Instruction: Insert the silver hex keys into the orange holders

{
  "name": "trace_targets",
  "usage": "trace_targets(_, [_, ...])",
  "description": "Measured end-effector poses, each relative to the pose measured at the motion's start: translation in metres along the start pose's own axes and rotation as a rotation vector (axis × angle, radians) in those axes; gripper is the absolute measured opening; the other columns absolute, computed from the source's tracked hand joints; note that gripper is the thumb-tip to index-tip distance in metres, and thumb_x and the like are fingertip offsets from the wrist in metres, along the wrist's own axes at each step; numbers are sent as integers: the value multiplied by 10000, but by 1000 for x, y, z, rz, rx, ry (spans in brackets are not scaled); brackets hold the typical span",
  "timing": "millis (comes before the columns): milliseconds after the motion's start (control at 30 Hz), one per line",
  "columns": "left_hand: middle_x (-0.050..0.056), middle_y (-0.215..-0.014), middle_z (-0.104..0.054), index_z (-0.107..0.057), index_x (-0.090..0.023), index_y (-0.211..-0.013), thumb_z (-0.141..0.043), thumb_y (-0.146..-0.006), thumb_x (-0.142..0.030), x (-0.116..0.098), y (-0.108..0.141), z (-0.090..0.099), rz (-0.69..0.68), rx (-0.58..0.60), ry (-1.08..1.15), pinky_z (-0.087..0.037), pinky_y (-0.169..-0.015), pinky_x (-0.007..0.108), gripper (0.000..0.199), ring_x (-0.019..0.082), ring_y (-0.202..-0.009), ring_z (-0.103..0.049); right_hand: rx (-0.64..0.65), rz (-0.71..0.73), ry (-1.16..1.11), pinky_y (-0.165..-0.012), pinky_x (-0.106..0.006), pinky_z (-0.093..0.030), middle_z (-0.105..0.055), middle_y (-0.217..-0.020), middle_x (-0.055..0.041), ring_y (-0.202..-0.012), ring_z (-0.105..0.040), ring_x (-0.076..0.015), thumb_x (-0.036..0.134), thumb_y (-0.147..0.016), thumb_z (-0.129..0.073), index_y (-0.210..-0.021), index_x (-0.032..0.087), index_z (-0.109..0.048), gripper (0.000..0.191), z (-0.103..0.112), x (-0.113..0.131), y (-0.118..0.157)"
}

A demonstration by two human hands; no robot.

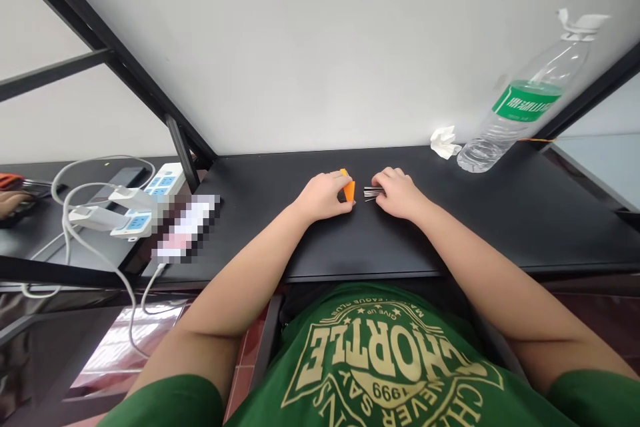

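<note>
1. Your left hand rests on the black tabletop, its fingers curled narrowly around an orange plastic piece. Your fingers hide part of it, so its exact shape is hard to tell.
2. Your right hand is also curled narrowly, holding a bundle of thin metal pins that pokes out toward your left hand.
3. Your hands are close together in front of your chest, with only a narrow gap between the orange plastic piece and the pins.
4. At 1 o'clock from your hands lies a crumpled white tissue. At 2 o'clock, a clear plastic water bottle with a green label lies tilted against the white wall.
5. At 9 o'clock are a white power strip with plugs and cables, and a pixelated, unreadable object.
6. Farther out at 9 o'clock, another person's hand shows at the edge of the view.
</note>
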State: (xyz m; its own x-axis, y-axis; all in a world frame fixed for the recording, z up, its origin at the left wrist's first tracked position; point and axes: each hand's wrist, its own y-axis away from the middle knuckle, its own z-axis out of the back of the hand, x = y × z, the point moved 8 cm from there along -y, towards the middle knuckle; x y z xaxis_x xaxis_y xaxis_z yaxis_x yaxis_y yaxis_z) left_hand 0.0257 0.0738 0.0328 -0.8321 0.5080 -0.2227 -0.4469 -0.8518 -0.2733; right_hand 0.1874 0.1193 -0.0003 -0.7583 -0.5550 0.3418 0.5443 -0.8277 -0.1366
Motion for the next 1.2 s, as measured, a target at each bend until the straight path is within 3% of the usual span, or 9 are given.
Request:
trace_targets(200, [71, -969, -720, -678, -191, -1087, -692, -820, -341, -9, 0, -2, -28, -46, -110, -462, -747, 357, 307, 243, -901, -681, 29, 88, -339, -714, -284, -440, -665, -892, -42, -763, -575, -150, 285, -907, -588, -815, 183, -651, 151, -1, 37, 7])
trace_targets(367, [74, -950, -734, -691, -188, -1043, -686, -842, -345, -13, -2, -7, -37, -24, -136, -470, -771, 371, 255, 253, -901, -695, 60, 11, -325, -642, -255, -382, -678, -835, -20, -714, -558, -130, 212, -798, -620, -727, 182, -603, 79, -9, 43, 7])
trace_targets(500, [73, -985, -735, -689, -194, -1040, -730, -823, -355, -7, -2, -6, -26, 5, -124, -472, -752, 361, 273, 253, -917, -691, 123, -97, -360, -640, -251, -415, -696, -813, -15, -689, -582, -130, 206, -769, -626, -745, 188, -647, 36, -3, 27, 8])
trace_targets(633, [39, -957, -710, -672, -212, -982, -734, -829, -396, 7, -1, -4, 11, 56, -59, -439, -675, 326, 247, 212, -835, -657, 338, -287, -363, -565, -261, -404, -698, -770, -18, -572, -566, -121, 219, -752, -651, -790, 193, -682, 56, 0, -5, 14])
trace_targets(800, [22, -954, -688, -658, -225, -976, -726, -830, -432, 17, 0, -5, 68, 81, 8, -415, -654, 310, 262, 187, -790, -620, 451, -307, -176, -544, -275, -355, -649, -696, -31, -569, -523, -127, 271, -752, -692, -657, 182, -645, 138, 6, -26, 18])
trace_targets(900, [27, -951, -686, -661, -222, -973, -721, -833, -440, 14, -1, -5, 60, 85, 9, -406, -646, 311, 266, 184, -773, -608, 319, -301, -94, -594, -289, -398, -676, -797, -54, -648, -570, -157, 310, -796, -660, -731, 191, -666, 136, 16, -32, 15])
trace_targets(1000, [26, -960, -689, -671, -224, -988, -720, -832, -437, 13, 0, -4, 56, 74, 26, -417, -667, 310, 268, 186, -788, -612, 137, -153, -43, -780, -328, -495, -673, -1140, -89, -934, -636, -228, 343, -820, -658, -1063, 227, -714, 274, 25, -25, 10])
trace_targets(1100, [24, -964, -686, -680, -230, -1030, -720, -831, -448, 14, 0, -4, 72, 84, 43, -421, -669, 307, 299, 183, -776, -608, 154, -23, 6, -973, -424, -491, -574, -1351, -123, -1194, -556, -316, 347, -816, -684, -1286, 242, -650, 483, 15, -14, 9])
trace_targets(1200, [23, -944, -677, -681, -229, -1031, -720, -831, -464, 15, 0, -5, 77, 92, 44, -418, -659, 308, 311, 180, -752, -596, 214, -9, -3, -966, -426, -495, -581, -1298, -126, -1204, -520, -316, 284, -837, -648, -1195, 223, -656, 362, 2, -8, 8])
